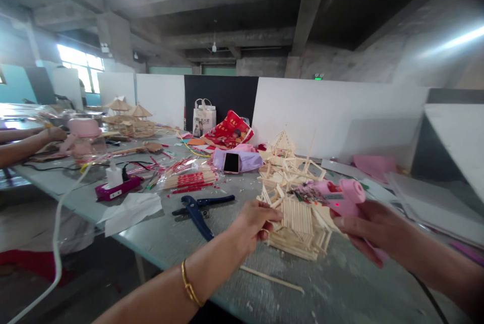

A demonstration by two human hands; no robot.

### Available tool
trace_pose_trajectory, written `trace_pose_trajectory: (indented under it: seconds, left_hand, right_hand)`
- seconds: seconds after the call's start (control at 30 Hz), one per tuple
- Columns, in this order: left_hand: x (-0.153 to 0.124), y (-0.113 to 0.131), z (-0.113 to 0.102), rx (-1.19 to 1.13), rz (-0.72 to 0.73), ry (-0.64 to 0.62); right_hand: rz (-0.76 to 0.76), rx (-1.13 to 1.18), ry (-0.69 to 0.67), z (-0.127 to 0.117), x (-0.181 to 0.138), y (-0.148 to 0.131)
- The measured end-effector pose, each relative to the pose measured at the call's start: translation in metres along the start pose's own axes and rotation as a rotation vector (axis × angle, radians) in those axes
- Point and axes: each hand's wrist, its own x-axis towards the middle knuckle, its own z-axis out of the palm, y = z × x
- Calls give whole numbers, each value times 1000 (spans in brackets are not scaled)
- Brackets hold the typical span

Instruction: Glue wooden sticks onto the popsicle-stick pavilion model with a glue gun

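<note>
My left hand (257, 223) grips the lower left side of a wooden craft-stick pavilion model (298, 218), which stands on the grey table (181, 248). My right hand (363, 228) is wrapped around the handle of a pink hot glue gun (340, 197), whose nozzle end points left at the model. The gun's black cord (427, 293) trails down past the table's front. A loose craft stick (272, 278) lies on the table below my left hand. Blue-handled pliers (196, 213) rest to the left of that hand.
At the far left, a co-worker's forearms and hand (49, 137) reach in near a pink object (85, 128). Finished stick pavilions (128, 119), bundled red-tipped sticks (189, 180), a phone (231, 162) on purple cloth, a magenta power strip (115, 187) and a white cable (56, 243) surround the work.
</note>
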Motion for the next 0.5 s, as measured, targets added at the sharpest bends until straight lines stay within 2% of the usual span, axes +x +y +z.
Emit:
trace_pose_trajectory:
  seconds: [0.27,0.5]
  left_hand:
    - [0,-1,-1,0,0,11]
    - [0,0,0,-5,-3,13]
  right_hand:
    - [-21,-49,-8,-2,0,3]
    - [-15,-24,36,-1,0,5]
